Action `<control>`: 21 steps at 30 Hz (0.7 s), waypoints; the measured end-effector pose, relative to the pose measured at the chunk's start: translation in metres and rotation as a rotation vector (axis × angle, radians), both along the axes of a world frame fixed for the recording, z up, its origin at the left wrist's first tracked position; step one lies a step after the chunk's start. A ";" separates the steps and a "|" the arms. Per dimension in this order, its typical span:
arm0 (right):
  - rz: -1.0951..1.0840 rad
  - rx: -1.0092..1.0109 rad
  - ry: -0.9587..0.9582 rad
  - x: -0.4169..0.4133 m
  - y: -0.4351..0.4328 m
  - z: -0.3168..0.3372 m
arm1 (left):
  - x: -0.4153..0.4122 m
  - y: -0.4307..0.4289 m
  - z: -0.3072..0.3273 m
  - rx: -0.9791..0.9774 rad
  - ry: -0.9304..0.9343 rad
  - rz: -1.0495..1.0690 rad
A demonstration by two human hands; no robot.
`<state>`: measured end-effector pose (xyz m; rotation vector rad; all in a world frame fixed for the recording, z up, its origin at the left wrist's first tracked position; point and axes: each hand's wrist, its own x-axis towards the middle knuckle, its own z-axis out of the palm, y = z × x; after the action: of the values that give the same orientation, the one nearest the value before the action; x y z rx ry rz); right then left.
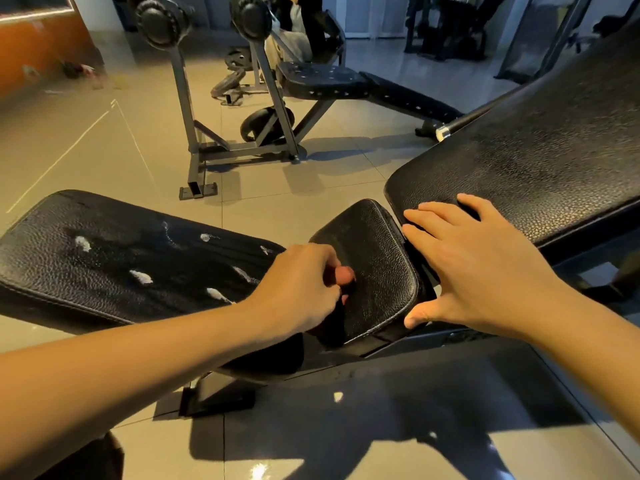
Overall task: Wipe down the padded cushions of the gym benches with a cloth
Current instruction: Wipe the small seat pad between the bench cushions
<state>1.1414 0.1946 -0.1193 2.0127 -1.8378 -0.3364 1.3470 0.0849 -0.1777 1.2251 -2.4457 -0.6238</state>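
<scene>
left hand (298,285): grasp hidden | back pad (540,140): cut off right | floor clutter (79,71): blurred

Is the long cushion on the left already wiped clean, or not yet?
Not yet: white foam patches lie scattered across the long cushion.

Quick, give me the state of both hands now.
Left hand: fingers curled at the seat cushion; holding anything cannot be told.
Right hand: open, fingers spread, resting on the backrest cushion.

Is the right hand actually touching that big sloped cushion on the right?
Touching. The head view shows the right hand spread flat, fingertips resting on the lower edge of the sloped cushion.
</scene>
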 end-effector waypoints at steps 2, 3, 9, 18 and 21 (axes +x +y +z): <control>-0.007 0.004 -0.003 0.000 0.000 0.000 | -0.004 -0.010 0.002 -0.034 0.024 0.015; -0.007 0.002 -0.008 0.000 0.000 -0.001 | -0.009 -0.022 0.002 -0.044 0.044 0.032; 0.009 -0.004 -0.027 0.001 0.001 0.001 | -0.029 -0.077 -0.001 -0.016 0.153 0.215; -0.002 -0.017 -0.023 0.001 0.001 0.000 | -0.023 -0.033 0.002 -0.121 0.181 -0.052; 0.014 -0.031 -0.019 0.002 0.002 0.000 | -0.041 -0.080 0.003 -0.070 0.162 0.136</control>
<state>1.1439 0.1965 -0.1194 2.0143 -1.8279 -0.2840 1.3064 0.0048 -0.1752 1.2495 -2.2122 -0.5713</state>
